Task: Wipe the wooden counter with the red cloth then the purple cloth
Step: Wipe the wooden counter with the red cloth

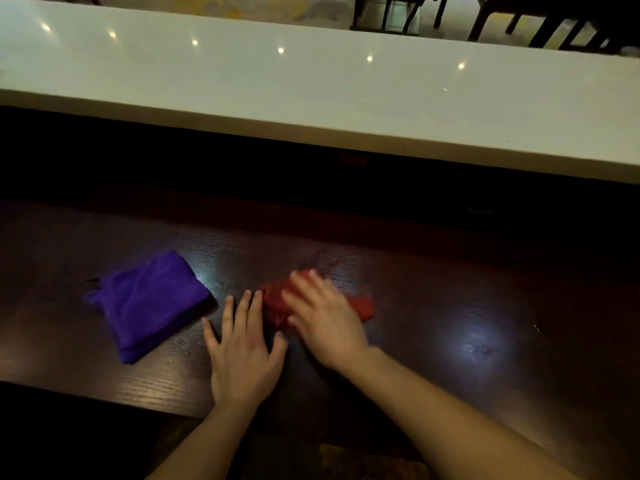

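A dark wooden counter [450, 306] runs across the lower half of the view. On it, the crumpled red cloth [275, 303] lies under my right hand [325, 317], which presses down on it and is blurred by motion. My left hand [240, 348] rests flat on the wood just left of the red cloth, fingers spread, holding nothing. The folded purple cloth [149, 303] lies further left, apart from both hands.
A raised white ledge [311, 95] runs along the far side of the counter, with a dark gap beneath it. Dark chair legs [391, 12] stand on the floor beyond. The counter's near edge [104, 393] drops off at lower left.
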A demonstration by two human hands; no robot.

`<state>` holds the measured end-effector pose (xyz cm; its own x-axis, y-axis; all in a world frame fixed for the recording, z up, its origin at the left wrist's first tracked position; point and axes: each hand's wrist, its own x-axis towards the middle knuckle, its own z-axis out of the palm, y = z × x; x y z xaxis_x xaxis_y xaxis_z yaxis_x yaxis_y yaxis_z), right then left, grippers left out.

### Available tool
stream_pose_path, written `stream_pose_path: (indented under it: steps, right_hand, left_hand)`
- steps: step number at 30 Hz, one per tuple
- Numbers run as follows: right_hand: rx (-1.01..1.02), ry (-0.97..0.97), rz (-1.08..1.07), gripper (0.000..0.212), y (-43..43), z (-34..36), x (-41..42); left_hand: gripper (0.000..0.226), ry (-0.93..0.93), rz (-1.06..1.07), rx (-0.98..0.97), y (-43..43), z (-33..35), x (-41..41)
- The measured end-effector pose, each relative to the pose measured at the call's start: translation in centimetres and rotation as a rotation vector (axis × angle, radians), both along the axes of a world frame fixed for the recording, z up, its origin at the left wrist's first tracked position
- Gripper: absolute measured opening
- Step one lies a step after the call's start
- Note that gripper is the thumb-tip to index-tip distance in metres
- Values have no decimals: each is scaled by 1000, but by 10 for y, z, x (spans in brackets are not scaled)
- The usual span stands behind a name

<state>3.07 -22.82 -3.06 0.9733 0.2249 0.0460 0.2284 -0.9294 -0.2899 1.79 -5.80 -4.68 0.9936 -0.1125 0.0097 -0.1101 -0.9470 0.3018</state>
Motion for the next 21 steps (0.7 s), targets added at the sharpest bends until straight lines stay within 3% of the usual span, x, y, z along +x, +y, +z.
stream_pose_path:
  steps: [4, 10, 12, 19, 21]
  right_hand:
    - [0, -54, 114, 45, -23, -3, -37]
    - [109, -13, -408, 45, -46, 3, 27]
    - [119, -23, -468, 45, -32, 2, 28]
    - [48, -39, -13, 43, -22, 2, -56]
    - [15, -60, -21, 42, -57, -1, -80]
  left_hand:
    - [75, -13, -9, -36, 2, -3, -1]
    - [70, -11, -7, -1, 0, 0, -1]
    - [70, -6, -9, 10, 0, 1, -1]
    - [67, 0, -15, 21, 0, 1, 1]
    - [65, -13, -12, 27, 0, -2, 1]
